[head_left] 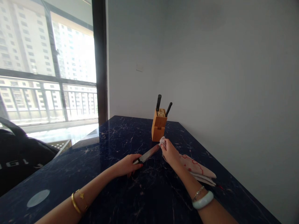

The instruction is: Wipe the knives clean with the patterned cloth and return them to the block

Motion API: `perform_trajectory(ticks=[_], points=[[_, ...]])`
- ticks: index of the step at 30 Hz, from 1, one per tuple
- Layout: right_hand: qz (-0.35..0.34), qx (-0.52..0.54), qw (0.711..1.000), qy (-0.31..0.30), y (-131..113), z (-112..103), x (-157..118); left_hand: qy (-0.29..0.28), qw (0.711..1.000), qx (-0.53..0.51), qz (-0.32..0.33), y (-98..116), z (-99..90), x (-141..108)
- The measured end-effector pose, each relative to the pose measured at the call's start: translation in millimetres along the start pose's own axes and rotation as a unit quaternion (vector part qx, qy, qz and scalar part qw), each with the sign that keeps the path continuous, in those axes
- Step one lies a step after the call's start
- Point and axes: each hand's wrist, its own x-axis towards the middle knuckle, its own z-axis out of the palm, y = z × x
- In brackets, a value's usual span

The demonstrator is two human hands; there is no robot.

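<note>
My left hand (128,165) is closed round the handle of a kitchen knife (149,154), whose blade points away and to the right. At the blade's tip, my right hand (170,152) pinches a bunched part of a pink and white cloth (198,168). The rest of that cloth trails over the table under and beside my right forearm. Just beyond the blade stands a wooden knife block (158,130), with two black-handled knives in its slots. The knife handle is mostly hidden by my left fingers.
The dark blue marbled table (121,133) reaches to the grey wall on the right. A pale round disc (38,198) lies at the near left. Beyond the left edge are a black bag (23,155) and a window (74,62).
</note>
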Motion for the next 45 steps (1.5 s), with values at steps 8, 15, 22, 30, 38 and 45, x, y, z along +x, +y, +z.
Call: perform_trajectory(ticks=[8, 15, 22, 30, 38, 45], points=[[-0.034, 0.027, 0.999, -0.024, -10, 2, -5, 0.005, 1.0, 0.009, -0.007, -2, 0.2, 1], [-0.137, 0.079, 0.983, -0.089, -46, 4, -28, 0.019, 1.0, 0.015, -0.017, -3, 2.1, 3], [-0.227, 0.138, 0.954, -0.14, -67, 1, -38, 0.024, 1.0, 0.007, 0.011, -2, 3.1, 2], [-0.19, 0.116, 0.967, -0.124, -70, -1, -37, 0.052, 0.997, 0.051, 0.038, 5, 2.0, 1], [-0.173, 0.073, 0.973, -0.131, -66, 2, -39, 0.04, 0.998, 0.055, 0.014, 5, 3.3, 0], [-0.194, 0.031, 0.977, -0.078, -79, 3, -43, 0.078, 0.988, 0.072, 0.113, -4, 3.4, 5]])
